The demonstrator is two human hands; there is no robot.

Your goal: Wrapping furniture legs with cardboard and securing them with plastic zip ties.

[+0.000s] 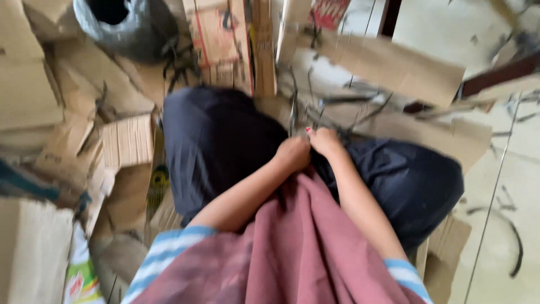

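Seated person seen from above, dark trousers point(225, 146) over spread knees; these taken as the landmark for everything below. Frame is motion-blurred, so fine detail is poor.

Far left of the trousers: stacked flattened cardboard sheets point(34, 84), brown, overlapping. Below them a colourful printed bag point(81, 276) at the bottom edge. Just left of the left knee, a small corrugated cardboard piece point(128, 141) with ribbed face showing.

Above the trousers, upper left: grey plastic sack point(121, 28), mouth open and dark inside. Right of it, upright printed cartons point(219, 39).

Centre, over the gap between the knees: left hand point(292, 153) curled into a loose fist, knuckles up. Touching it, right hand point(325, 141), also curled, one red-painted nail visible. The two hands are pressed together. Thin dark strips point(295, 110) rise from just above the hands; whether the fingers pinch them cannot be told through the blur. A maroon cloth point(292, 247) lies across the lap below both forearms.

Above and right of the trousers: large cardboard panel point(405, 67), more dark strips scattered across it. Far right: pale tiled floor point(506, 186) with a curved dark strip point(514, 242) lying on it.
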